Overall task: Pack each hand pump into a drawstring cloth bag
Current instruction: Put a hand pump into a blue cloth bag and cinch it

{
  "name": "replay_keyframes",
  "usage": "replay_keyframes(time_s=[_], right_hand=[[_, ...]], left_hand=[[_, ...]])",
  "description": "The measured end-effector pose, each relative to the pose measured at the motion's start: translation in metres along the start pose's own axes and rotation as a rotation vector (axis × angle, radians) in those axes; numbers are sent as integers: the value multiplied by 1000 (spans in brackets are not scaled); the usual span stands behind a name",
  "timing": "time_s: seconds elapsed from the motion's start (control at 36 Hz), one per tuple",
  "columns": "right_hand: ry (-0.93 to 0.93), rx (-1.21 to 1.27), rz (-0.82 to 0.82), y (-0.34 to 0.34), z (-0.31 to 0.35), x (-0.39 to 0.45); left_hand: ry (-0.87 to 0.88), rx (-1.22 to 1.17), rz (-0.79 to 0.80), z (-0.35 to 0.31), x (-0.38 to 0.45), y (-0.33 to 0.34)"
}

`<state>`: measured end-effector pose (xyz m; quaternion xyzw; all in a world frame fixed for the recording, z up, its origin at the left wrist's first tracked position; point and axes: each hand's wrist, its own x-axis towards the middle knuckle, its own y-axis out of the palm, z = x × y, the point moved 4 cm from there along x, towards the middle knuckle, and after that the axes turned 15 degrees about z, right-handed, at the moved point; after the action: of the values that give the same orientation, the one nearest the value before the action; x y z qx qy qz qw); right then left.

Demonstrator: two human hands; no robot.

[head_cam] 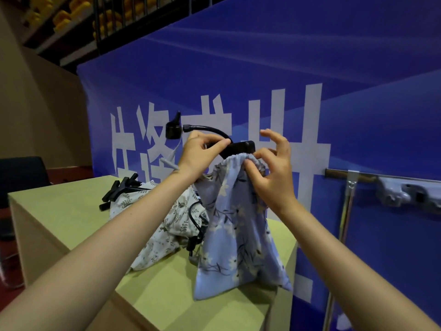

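floral cloth bag [235,225] (matt), glossy pump handle [238,147]

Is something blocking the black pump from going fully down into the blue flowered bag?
Yes. The gathered mouth of the blue flowered bag sits tight around the pump handle, and the hose with its nozzle head sticks out left, above the left hand.

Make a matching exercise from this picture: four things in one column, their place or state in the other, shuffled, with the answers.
Things
1. blue floral bag
2. cream leaf-print bag
3. pump hose
4. spare pump handles

States
A. lying on the table behind the cream bag
B. held up by its gathered mouth
C. arching out above the hands
D. lying crumpled on the table

Pairs: 1-B, 2-D, 3-C, 4-A
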<state>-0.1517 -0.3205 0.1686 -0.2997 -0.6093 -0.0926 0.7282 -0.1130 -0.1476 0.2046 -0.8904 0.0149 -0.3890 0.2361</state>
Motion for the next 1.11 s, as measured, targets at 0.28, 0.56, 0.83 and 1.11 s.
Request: replay_keyframes(time_s=[0.28, 0.56, 0.83, 1.11], right_hand=[[68, -26, 119, -8, 4, 20], [318, 133, 274, -17, -28, 26], [322, 75, 329, -16, -26, 22], [465, 368, 348, -27, -23, 23]], left_hand=[[20, -98, 134, -2, 7, 17], [-142, -109, 214, 14, -26, 0], [-143, 87, 483, 11, -43, -2], [-222, -247, 157, 6, -28, -27]])
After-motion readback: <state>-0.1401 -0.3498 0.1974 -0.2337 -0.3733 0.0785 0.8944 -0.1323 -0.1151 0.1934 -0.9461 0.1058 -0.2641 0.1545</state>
